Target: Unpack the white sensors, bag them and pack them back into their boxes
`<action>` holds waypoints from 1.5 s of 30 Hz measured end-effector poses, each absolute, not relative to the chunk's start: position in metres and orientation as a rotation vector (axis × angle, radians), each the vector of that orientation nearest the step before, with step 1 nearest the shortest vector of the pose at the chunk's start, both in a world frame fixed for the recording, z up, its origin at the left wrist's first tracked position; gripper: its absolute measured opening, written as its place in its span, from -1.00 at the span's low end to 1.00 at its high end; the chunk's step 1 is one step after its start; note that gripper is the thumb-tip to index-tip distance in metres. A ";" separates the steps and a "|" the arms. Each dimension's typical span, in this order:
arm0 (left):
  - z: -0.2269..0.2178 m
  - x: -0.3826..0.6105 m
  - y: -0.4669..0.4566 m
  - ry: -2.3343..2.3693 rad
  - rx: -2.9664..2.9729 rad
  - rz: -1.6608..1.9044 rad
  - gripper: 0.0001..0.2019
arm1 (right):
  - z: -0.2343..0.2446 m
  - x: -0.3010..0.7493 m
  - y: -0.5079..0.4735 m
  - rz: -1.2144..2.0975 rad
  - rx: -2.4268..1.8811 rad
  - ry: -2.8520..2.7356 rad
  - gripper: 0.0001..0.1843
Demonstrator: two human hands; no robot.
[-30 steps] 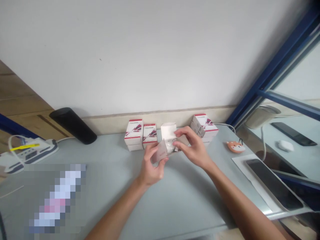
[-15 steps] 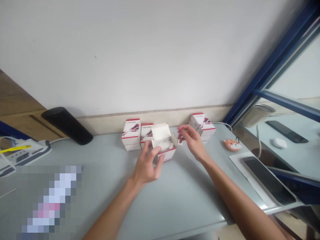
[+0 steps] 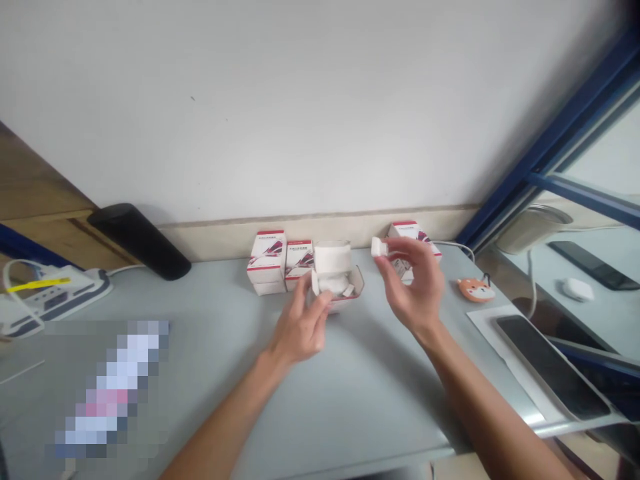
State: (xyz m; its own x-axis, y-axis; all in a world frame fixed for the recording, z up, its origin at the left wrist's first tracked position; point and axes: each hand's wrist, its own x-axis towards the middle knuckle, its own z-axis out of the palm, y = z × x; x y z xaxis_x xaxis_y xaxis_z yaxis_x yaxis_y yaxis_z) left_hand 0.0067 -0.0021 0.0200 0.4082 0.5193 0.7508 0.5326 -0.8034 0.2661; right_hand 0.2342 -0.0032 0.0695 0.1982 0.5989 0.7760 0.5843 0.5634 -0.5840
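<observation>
My left hand (image 3: 303, 325) grips a small open carton (image 3: 336, 280), white with a red edge, its flaps up and white contents showing inside. My right hand (image 3: 414, 283) is raised to the right of it and pinches a small white block (image 3: 378, 247) between thumb and fingertips. Both hands hover over the grey table (image 3: 350, 393), in front of a row of closed white-and-red boxes (image 3: 280, 263) standing against the wall. Another such box (image 3: 406, 233) stands behind my right hand, partly hidden by it.
A black cylinder (image 3: 137, 241) lies at the back left beside a white power strip (image 3: 47, 300). At the right lie an orange animal-shaped trinket (image 3: 475, 290), a dark phone (image 3: 553, 365) on white paper and a blue window frame (image 3: 555, 147). A blurred patch covers the front left.
My right hand has lifted away from the carton to the right, now pinching a small white block. My left hand keeps hold of the carton, whose flaps now stand open.
</observation>
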 end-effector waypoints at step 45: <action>-0.015 0.008 0.009 -1.080 -2.523 -1.913 -0.25 | 0.052 0.203 -0.005 0.104 -0.973 -1.844 -0.57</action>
